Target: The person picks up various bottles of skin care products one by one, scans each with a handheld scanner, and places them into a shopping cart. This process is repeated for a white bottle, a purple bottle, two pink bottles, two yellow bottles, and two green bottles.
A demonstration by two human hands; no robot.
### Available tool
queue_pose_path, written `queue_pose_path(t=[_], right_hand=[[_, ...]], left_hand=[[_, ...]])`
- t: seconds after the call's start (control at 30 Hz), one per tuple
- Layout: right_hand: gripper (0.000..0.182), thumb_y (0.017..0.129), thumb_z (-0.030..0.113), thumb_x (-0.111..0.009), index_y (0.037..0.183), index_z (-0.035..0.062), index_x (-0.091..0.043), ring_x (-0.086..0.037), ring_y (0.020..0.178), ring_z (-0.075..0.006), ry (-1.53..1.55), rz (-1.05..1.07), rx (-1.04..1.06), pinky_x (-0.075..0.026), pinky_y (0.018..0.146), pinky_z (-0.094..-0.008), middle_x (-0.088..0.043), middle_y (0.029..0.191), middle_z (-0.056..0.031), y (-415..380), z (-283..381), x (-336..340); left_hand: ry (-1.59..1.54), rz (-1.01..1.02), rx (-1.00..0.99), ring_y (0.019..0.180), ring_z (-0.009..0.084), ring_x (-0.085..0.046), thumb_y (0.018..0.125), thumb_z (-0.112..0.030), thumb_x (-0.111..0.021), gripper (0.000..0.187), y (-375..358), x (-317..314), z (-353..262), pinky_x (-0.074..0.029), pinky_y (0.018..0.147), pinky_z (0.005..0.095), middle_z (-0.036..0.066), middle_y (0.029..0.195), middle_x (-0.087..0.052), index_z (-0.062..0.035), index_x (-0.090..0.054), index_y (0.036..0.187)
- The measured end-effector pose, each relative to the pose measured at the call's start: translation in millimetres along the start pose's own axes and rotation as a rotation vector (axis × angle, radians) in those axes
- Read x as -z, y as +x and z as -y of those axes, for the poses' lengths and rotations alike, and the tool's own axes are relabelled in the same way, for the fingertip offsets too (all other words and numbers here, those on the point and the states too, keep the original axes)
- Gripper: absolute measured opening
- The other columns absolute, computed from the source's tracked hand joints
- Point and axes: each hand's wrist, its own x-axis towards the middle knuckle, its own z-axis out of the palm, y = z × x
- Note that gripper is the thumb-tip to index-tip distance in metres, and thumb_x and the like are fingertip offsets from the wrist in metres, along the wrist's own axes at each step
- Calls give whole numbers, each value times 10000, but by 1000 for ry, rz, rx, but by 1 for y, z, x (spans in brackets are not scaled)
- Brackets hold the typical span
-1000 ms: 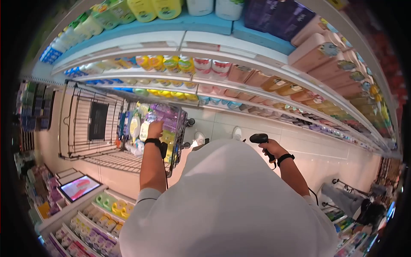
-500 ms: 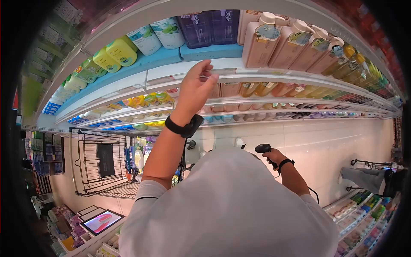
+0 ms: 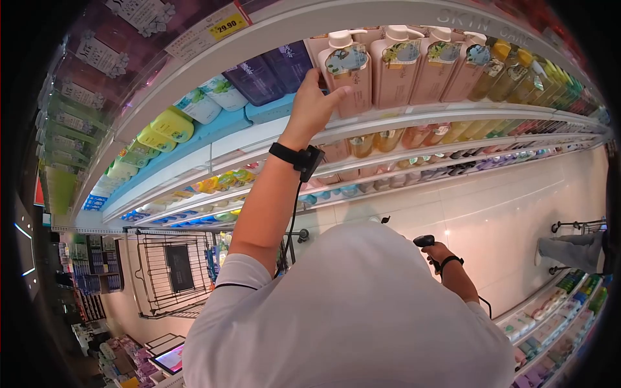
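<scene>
My left hand (image 3: 315,107), with a black strap and small device at the wrist, is at the leftmost pink pump bottle (image 3: 352,81) in a row on the upper shelf. Its thumb lies across the lower front of that bottle and its fingers are at the left side, partly hidden; the bottle stands upright. More pink pump bottles (image 3: 396,74) are lined up to its right, and dark purple bottles (image 3: 255,81) stand left of the hand. Low at my right side, my right hand (image 3: 438,252) is closed round a black handheld device (image 3: 424,241).
A wire shopping cart (image 3: 169,262) stands to the left. Yellow bottles (image 3: 165,131) sit on the blue shelf liner, and several lower shelves (image 3: 414,145) hold more bottles. Another person's legs (image 3: 566,253) are on the right, beside a cart. A price tag (image 3: 223,27) hangs above.
My left hand has moved from in front of the shelf onto the leftmost pink pump bottle. The view has shifted. My right hand still holds the black handheld device.
</scene>
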Motion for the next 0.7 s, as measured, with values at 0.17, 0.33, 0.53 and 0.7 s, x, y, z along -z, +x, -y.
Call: queue_pose_path(t=[0.17, 0.33, 0.53, 0.7], right_hand=[[397, 802, 240, -694, 1120, 14, -615, -588, 669, -219, -68, -15, 5, -494, 614, -396, -621, 841, -125, 13, 1, 10], [336, 802, 214, -681, 1068, 22, -611, -548, 621, -189, -25, -38, 57, -473, 584, -379, -581, 776, -95, 2, 37, 13], [297, 803, 242, -691, 1006, 46, -597, -544, 649, -166, -3, 20, 276, -459, 576, -375, -571, 765, -55, 12, 85, 0], [268, 821, 192, -695, 991, 17, -583, -558, 644, -137, 51, 162, 521, -465, 621, -284, -586, 757, -39, -35, 163, -25]], left_hand=[[-77, 1, -39, 1014, 253, -632, 786, -212, -788, 557, -7, 5, -5, -509, 867, 342, 185, 1113, -636, 72, -518, 1182], [-204, -49, -107, 1047, 218, -625, 801, -108, -770, 506, -37, 7, -4, -513, 894, 335, 154, 1147, -622, 42, -509, 1207], [-594, -244, -127, 1074, 182, -606, 839, -61, -732, 531, -109, 54, -32, -511, 901, 303, 90, 1195, -592, -7, -464, 1294], [-1041, -267, -59, 1192, 249, -556, 912, -287, -674, 559, -176, 100, -19, -447, 1030, 432, 117, 1296, -568, -20, -449, 1348]])
